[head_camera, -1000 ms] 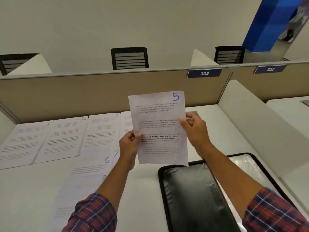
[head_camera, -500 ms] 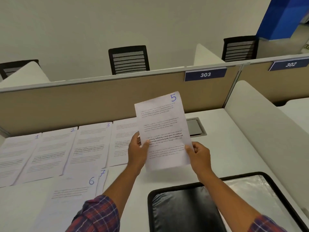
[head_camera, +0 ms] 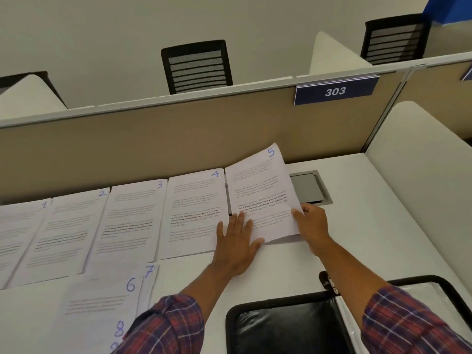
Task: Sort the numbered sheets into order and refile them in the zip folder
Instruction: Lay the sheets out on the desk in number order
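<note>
1. The left hand [head_camera: 237, 241] lies flat with its fingers straight and spread, pressing the lower left corner of sheet 5 [head_camera: 260, 190] and overlapping the right edge of sheet 4 [head_camera: 194, 213].
2. The right hand [head_camera: 313, 226] pinches sheet 5 at its right edge, thumb on top of the paper and the other fingers curled behind it.
3. Sheet 5 is thin white printed paper with a blue handwritten numeral. Its near end is down at the desk [head_camera: 357, 226], its far end is tilted up in front of the beige partition [head_camera: 178, 139], and it covers part of the grey metal hatch [head_camera: 310, 187].
4. Sheets 4, sheet 3 [head_camera: 132, 221], sheet 2 [head_camera: 66, 231] and sheet 1 [head_camera: 18, 231] lie flat in a row running leftward, edges touching or overlapping. Sheet 6 [head_camera: 102, 302] lies at lower left over sheet 7 [head_camera: 149, 277].
5. The zip folder [head_camera: 288, 328], glossy black with rounded corners, lies open at lower right — a clear plastic leaf shows on its right side, and what it holds cannot be told.
6. Plaid sleeves [head_camera: 163, 325] cover both forearms.
7. Half a second ago both hands held sheet 5 upright in the air — now it is lowered beside sheet 4 and the left hand has gone from pinching to flat.
</note>
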Motion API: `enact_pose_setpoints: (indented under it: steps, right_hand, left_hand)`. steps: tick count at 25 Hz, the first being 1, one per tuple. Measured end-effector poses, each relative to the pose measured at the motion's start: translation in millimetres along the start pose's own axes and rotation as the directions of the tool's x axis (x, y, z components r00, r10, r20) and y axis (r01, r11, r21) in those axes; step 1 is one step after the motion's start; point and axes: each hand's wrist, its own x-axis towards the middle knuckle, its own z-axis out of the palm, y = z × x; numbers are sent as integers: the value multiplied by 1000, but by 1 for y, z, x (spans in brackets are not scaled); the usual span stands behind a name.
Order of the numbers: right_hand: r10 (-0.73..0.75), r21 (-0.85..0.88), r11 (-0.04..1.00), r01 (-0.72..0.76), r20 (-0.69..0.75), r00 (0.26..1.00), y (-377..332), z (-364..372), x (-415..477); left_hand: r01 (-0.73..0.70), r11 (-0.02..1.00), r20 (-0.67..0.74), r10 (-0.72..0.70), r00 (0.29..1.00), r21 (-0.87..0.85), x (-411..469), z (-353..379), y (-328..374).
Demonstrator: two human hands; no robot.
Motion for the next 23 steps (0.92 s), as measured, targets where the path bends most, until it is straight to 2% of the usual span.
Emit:
enact_pose_setpoints:
  steps: [5, 13, 15, 19, 23]
  right_hand:
    - [-55, -148, 988, 54, -7, 998, 11, 9, 3]
    - [-142, -224, 968, 117, -99, 985, 20, 12, -11]
    - [-167, -294, 947, 127, -115, 979, 22, 13, -19]
    - [-255, -571, 804, 167, -76, 964, 31, 10, -44]
    - [-321, -685, 687, 244, 16, 947, 34, 13, -80]
  left_hand:
    - [-19, 998, 18, 18, 1000, 58, -3, 15, -9]
    - [-25, 998, 1, 25, 1000, 49, -3, 11, -8]
    - [-35, 998, -12, 36, 999, 44, -3, 9, -6]
    - [-47, 996, -40, 50, 998, 72, -11, 5, 0]
    - [-37, 992, -32, 42, 999, 121, -35, 0, -5]
